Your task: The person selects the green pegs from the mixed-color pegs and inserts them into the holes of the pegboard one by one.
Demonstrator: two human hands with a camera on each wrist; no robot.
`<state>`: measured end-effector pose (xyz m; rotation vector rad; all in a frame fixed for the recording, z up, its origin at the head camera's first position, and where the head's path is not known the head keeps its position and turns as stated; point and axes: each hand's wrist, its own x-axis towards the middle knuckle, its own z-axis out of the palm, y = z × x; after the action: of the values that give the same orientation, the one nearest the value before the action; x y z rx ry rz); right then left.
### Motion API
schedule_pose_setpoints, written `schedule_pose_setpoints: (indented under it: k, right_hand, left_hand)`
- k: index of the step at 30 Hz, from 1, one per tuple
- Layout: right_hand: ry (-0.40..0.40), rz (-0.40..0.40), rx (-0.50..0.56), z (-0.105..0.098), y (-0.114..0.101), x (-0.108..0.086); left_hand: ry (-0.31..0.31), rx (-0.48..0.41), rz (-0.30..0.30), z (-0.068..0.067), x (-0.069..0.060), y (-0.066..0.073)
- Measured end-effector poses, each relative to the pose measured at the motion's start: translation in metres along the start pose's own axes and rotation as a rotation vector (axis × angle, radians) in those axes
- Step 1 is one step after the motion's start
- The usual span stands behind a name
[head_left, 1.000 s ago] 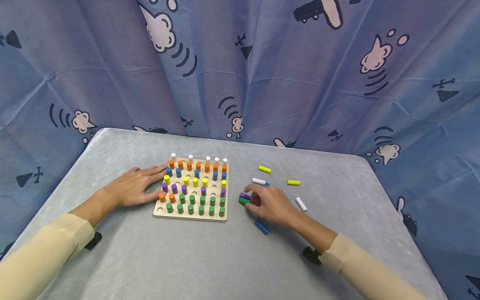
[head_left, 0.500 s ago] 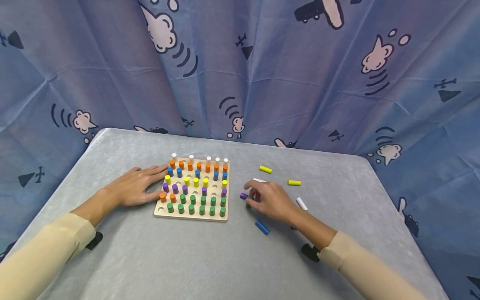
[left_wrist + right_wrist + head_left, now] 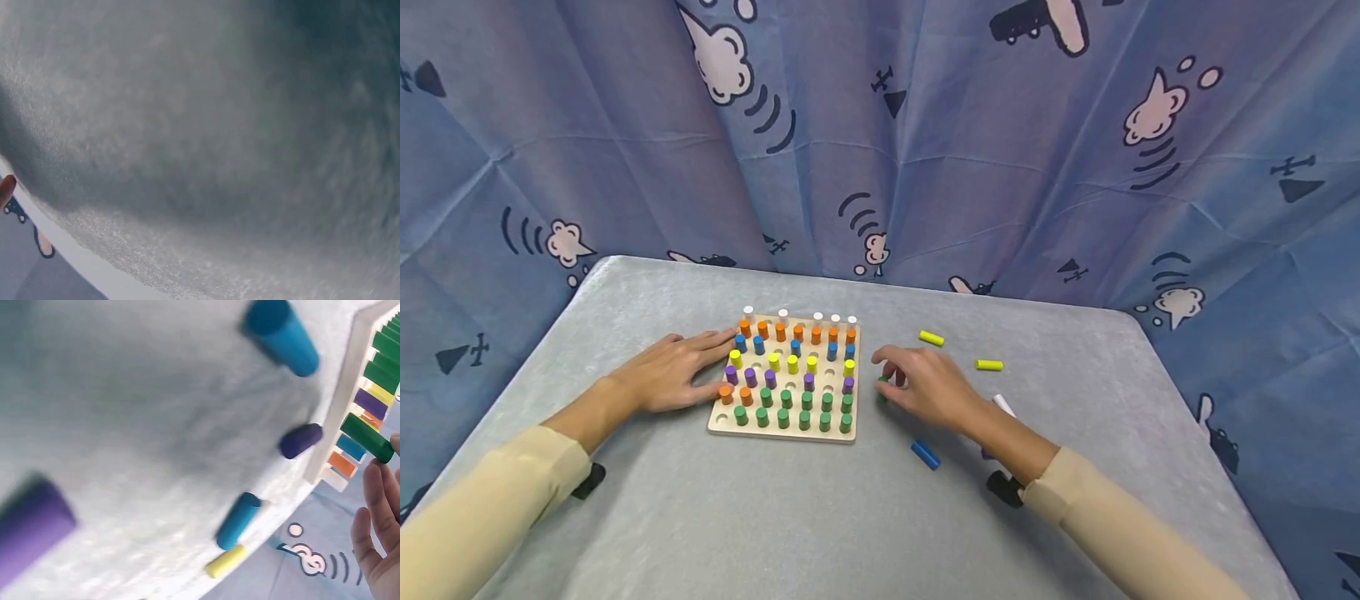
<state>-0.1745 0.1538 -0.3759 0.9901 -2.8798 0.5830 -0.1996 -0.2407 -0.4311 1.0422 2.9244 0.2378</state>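
Observation:
A wooden pegboard (image 3: 760,434) lies on the table, with rows of white, orange, blue, yellow, purple and green pegs standing in it. Along its left edge rests my left hand (image 3: 666,372), fingers extended and fingertips at the board; the left wrist view catches only a fingertip (image 3: 6,189). My right hand (image 3: 928,387), just right of the board, pinches a green peg (image 3: 367,437) between thumb and fingers. That peg is tilted and off the table in the right wrist view, and mostly covered by the fingers in the head view.
Loose pegs lie right of the board: two yellow, one (image 3: 932,337) farther back, a white one (image 3: 1002,405) partly behind the right forearm, and a blue one (image 3: 925,454) nearer the front. The right wrist view also shows two purple pegs, one (image 3: 301,440) close to the board. A patterned curtain (image 3: 895,167) hangs behind.
My right hand has pinched the green peg, lifted it from the table and shifted left toward the board. My left hand keeps its place.

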Motion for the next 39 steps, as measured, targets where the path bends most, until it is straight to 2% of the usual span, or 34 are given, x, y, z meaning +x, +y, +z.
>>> schedule_pose_setpoints:
  k: [5, 12, 19, 24, 31, 39]
  right_hand:
    - [0.0, -0.033, -0.001, -0.006, -0.012, 0.014]
    - [-0.016, -0.135, -0.012, -0.012, -0.031, 0.033]
    - [-0.031, -0.169, -0.014, -0.012, -0.051, 0.048]
    - [-0.047, -0.209, -0.008, -0.008, -0.063, 0.055]
    - [-0.046, -0.306, -0.003, 0.002, -0.082, 0.067]
    - [-0.056, -0.329, -0.009, 0.015, -0.103, 0.076]
  left_hand:
    - [-0.006, -0.002, -0.007, 0.0, 0.0, 0.0]
    - [-0.004, 0.004, -0.004, -0.001, 0.0, 0.001]
    - [-0.014, -0.001, -0.011, -0.002, 0.001, 0.002]
    - [-0.028, -0.002, -0.017, -0.003, 0.001, 0.002]
    - [-0.029, 0.003, -0.014, -0.004, 0.001, 0.001]
    - [-0.007, 0.004, -0.008, -0.002, -0.001, 0.0]
